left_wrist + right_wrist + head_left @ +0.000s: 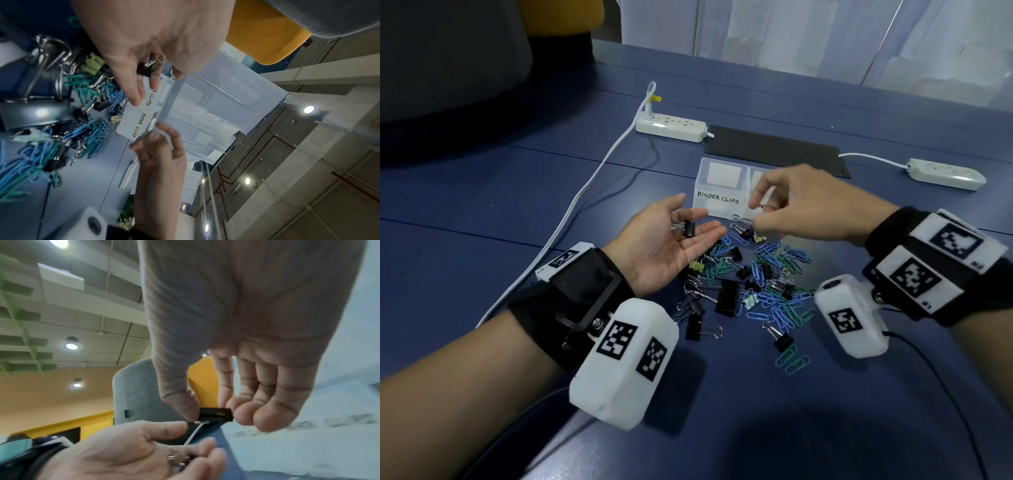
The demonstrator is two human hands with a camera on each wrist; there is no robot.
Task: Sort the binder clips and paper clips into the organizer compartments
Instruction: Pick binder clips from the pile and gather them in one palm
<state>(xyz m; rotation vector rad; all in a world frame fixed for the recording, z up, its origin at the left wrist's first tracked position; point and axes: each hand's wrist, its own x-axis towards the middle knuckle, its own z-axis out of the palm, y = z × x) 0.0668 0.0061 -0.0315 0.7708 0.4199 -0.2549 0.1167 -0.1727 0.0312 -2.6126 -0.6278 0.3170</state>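
The left hand's fingers are lying straight and relaxed, palm turned up, and a small black binder clip is resting loose across them with its silver handles pointing left. Nothing is curling round it.

The right hand is hovering to the right of it, palm down, with the fingers curling under and the thumb tip drawing toward the forefinger. In the right wrist view a small dark piece is showing between those two tips, but I cannot tell whether the hand is really gripping it or what it is.

Just beyond both hands the clear organizer is standing upright. Its left compartment is reading "BINDER CLIPS", and its right compartment, half hidden by the right hand in the head view, is reading "PAPER CLIPS" in the left wrist view.

Nearer than the hands, the pile of clips is spreading over the blue table: blue and green paper clips are tangling with black binder clips, and a large black binder clip is lying toward its near left part.

Farther off, a black mat is lying behind the organizer, a white power strip is sitting at the mat's left end, and a second power strip is sitting to the far right. A white cable is running from the far left down toward the near left edge.
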